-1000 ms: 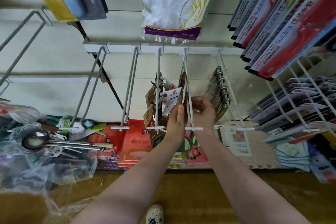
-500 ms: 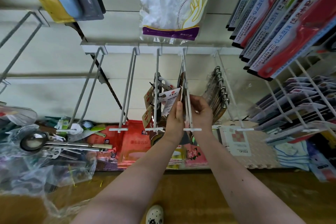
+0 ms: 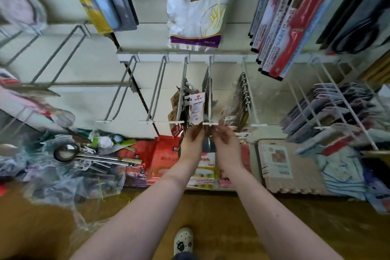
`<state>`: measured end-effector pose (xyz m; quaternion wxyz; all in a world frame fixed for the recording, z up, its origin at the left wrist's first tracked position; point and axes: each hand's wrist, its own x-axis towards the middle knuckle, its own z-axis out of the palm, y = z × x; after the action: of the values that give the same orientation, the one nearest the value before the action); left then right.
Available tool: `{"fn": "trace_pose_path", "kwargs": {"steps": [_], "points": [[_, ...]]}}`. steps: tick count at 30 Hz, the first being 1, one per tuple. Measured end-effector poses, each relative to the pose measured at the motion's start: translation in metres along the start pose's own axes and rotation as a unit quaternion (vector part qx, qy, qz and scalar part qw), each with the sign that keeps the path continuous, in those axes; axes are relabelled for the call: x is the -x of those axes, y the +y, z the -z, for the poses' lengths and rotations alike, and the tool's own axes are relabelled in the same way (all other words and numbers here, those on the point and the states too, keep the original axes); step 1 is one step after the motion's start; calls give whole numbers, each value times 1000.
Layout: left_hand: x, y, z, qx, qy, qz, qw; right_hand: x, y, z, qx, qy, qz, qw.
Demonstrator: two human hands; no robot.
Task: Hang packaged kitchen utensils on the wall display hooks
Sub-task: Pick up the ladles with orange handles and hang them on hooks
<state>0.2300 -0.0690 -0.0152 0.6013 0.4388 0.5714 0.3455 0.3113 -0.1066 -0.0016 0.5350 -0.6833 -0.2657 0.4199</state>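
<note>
**Packet held at the tip of a wall hook**

White wire hooks stick out in a row from the pale wall. Both hands meet just below the front end of one hook (image 3: 209, 99), close to its small crossbar. The left hand (image 3: 193, 140) has its fingers curled round the left edge of a dark packet (image 3: 207, 144) and pinches it. The right hand (image 3: 225, 140) sits against the packet's right side with its fingers bent toward the top edge. Blur hides whether they actually grip it. The packet hangs between the two hands, right under the hook's tip. Whether its hole is on the wire cannot be made out.

Further back on the same hook hang more packs (image 3: 205, 88), edge on. The next hook to the left carries tagged items (image 3: 176, 102), and the one to the right holds tools with metal rings (image 3: 243, 93).

Above, a bag of disposable gloves (image 3: 199, 6) hangs from the wall. Long red and white packs (image 3: 295, 19) fill the upper right.

Down on the left, a steel ladle (image 3: 65, 152) lies among clear plastic wrappers. Red packets (image 3: 163, 155) lean at the foot of the wall, with a foam mat (image 3: 282, 167) to their right. A white shoe (image 3: 183, 240) stands on the wooden floor (image 3: 316, 228).
</note>
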Motion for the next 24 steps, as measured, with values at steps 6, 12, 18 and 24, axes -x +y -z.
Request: {"fn": "trace_pose_path", "kwargs": {"steps": [6, 12, 18, 24], "points": [[68, 4, 17, -44, 70, -37, 996, 42, -3, 5, -10, -43, 7, 999], [112, -8, 39, -79, 119, -36, 989, 77, -12, 0, -25, -76, -19, 997], [140, -1, 58, -36, 108, -31, 993, 114, -29, -11, -33, -112, 13, 993], [171, -8, 135, 13, 116, -55, 992, 171, -32, -69, 1, -148, 41, 988]]}}
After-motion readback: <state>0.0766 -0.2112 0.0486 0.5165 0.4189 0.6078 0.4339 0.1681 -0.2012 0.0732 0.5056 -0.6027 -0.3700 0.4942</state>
